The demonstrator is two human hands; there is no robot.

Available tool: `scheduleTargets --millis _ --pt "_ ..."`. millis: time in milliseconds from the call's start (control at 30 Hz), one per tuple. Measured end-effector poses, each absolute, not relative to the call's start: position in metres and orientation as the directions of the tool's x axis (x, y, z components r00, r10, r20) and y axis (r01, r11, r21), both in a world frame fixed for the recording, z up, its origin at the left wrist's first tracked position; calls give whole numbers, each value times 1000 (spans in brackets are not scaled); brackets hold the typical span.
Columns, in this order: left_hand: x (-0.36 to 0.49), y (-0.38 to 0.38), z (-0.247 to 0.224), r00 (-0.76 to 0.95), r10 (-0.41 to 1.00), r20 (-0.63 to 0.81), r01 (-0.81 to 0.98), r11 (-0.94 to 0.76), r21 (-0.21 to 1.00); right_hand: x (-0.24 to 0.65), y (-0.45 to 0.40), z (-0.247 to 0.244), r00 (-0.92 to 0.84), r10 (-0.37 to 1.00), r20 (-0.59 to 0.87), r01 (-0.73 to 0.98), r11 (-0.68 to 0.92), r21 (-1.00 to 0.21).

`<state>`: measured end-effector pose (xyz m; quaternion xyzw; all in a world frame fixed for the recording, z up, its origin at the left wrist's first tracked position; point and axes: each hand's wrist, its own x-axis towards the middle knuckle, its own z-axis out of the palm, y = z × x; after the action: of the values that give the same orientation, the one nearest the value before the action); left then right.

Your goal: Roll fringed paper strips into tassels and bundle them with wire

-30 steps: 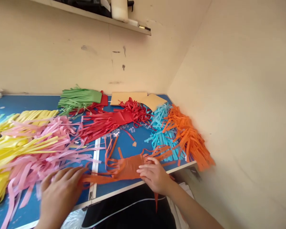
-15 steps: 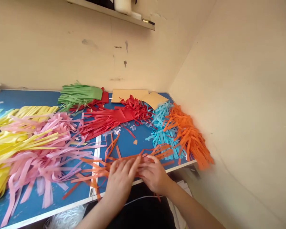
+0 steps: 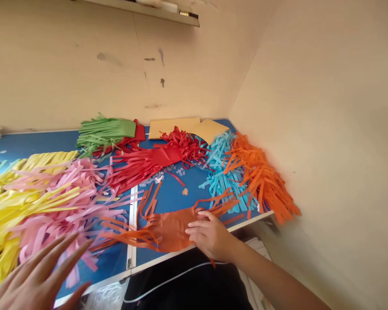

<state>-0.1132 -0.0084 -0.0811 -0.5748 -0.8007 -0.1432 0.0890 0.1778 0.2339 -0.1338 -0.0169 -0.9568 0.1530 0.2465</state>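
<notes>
An orange fringed paper sheet point(image 3: 173, 230) lies flat at the table's front edge, cut into strips at both ends. My right hand point(image 3: 211, 237) rests on the right part of its uncut middle, fingers laid out over the paper. Off at the lower left, my left hand point(image 3: 40, 277) is raised above the table, fingers spread, holding nothing. It is nearest to the pink paper fringe point(image 3: 80, 172) and the yellow paper fringe point(image 3: 0, 215), and hides part of both.
Red fringed paper point(image 3: 168, 156) lies mid-table, with blue fringe point(image 3: 221, 172) and an orange fringe pile point(image 3: 261, 176) to its right. Green fringe point(image 3: 106, 131) and yellow-tan sheets point(image 3: 173, 127) are along the wall. A shelf point(image 3: 142, 10) juts out above. Small paper scraps dot the blue table point(image 3: 171, 198).
My left hand has left the orange paper and swung to the left, its fingers spreading. The orange sheet now lies flatter, its middle uncovered. My right hand stays on it.
</notes>
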Motion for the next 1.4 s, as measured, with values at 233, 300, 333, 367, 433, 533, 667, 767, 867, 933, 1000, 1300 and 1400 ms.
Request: scheduleTargets --millis 233,300,333,367,433,533,667,767,867,933,1000,1300,1400 --pt "-14 100 -83 129 979 156 939 -171 297 177 243 -126 -933 151 326 2 909 -417" --pt "-21 111 -98 59 996 62 927 -78 366 172 243 -124 -925 268 268 108 864 -491" --pt "-28 112 -105 33 999 34 917 -44 395 169 243 -123 -903 351 247 181 833 -522" --pt "-35 110 -109 2 1000 19 908 -10 420 165 242 -121 -871 432 234 253 802 -541" --pt "-47 105 -113 -82 997 7 898 71 435 156 240 -120 -798 558 229 370 753 -544" --pt "-51 103 -109 -240 971 21 902 215 373 142 240 -122 -739 638 217 466 717 -518" --pt "-47 110 -104 -350 937 -24 889 340 308 131 242 -124 -719 665 202 503 698 -509" --pt "-52 109 -105 -300 949 -92 864 311 396 132 246 -123 -738 623 259 442 737 -511" --pt "-61 98 -110 -198 979 -44 865 195 462 143 247 -121 -796 471 380 236 820 -521" --pt "-64 87 -115 -112 994 17 894 93 439 154 247 -123 -847 341 408 84 843 -531" --pt "-64 76 -119 -60 995 85 927 24 374 165 246 -126 -892 264 367 27 842 -539" --pt "-49 74 -121 1 968 252 897 -112 427 168 240 -123 -848 469 249 228 744 -628" --pt "-47 85 -120 -150 957 247 896 26 443 155 233 -125 -736 632 244 388 688 -613"
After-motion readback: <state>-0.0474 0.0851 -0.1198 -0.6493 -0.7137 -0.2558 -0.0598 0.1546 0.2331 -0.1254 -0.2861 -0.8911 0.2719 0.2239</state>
